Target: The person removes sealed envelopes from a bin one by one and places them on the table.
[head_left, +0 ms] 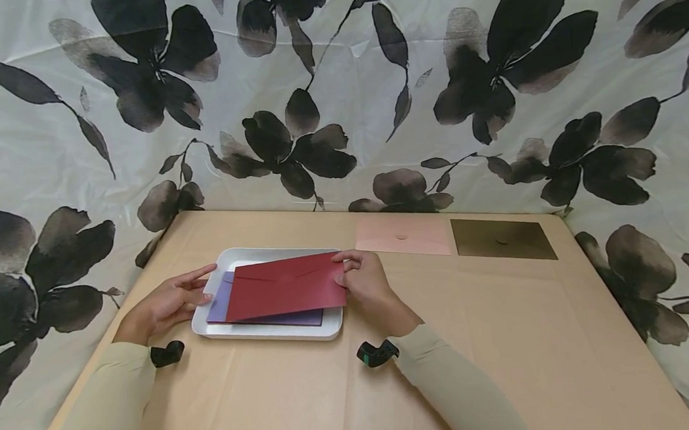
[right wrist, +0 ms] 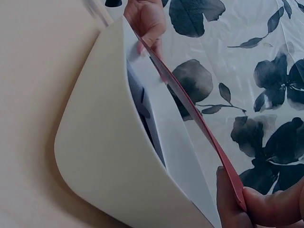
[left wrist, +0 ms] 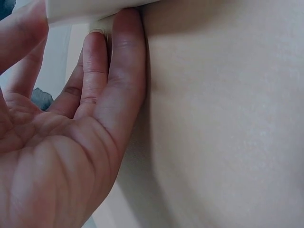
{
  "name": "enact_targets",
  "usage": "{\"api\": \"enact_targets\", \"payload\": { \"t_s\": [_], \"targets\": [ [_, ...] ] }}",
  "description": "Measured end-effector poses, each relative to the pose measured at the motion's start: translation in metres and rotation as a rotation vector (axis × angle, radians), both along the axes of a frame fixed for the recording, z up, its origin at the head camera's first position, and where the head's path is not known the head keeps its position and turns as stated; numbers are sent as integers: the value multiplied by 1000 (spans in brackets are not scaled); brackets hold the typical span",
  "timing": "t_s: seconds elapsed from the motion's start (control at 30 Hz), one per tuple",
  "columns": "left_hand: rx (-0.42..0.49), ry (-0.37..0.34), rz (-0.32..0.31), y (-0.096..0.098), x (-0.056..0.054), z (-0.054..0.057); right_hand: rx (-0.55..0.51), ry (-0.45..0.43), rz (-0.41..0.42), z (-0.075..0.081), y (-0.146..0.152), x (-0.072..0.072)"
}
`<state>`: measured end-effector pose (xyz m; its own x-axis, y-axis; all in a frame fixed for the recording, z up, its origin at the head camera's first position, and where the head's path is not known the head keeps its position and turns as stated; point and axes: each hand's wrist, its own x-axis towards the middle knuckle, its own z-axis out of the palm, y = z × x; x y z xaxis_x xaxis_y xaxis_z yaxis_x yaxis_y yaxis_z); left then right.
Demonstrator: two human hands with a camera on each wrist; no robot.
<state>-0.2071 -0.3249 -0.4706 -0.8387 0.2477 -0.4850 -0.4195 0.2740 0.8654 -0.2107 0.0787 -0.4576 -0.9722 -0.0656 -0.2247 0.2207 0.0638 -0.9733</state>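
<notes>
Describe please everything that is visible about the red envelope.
The red envelope is a thin rectangle that looks like smooth paper, with a faint flap line. The right-hand grip pinches its right end, raised above the white tray. From above, it partly hides a purple envelope; whether they touch is unclear.

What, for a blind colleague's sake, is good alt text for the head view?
A person's right hand holds a red envelope above a purple envelope in a white tray, whose left edge the left hand holds. Behind to the right, a pink envelope and gold envelope lie on the tan table.
</notes>
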Motion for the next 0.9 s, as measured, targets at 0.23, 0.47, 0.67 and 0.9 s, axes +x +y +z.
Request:
{"api": "enact_targets", "payload": {
  "t_s": [0.23, 0.47, 0.67, 0.9],
  "targets": [
    [-2, 4, -7, 0, -1, -1, -8, 10, -15, 4, 19, 4],
    [-9, 16, -18, -1, -1, -3, -15, 20, -22, 4, 32, 8],
    [1, 10, -16, -2, -2, -3, -7, 15, -28, 6, 37, 7],
    [21, 2, -7, -2, -1, -2, 5, 25, -28, 4, 43, 8]
  ]
}}
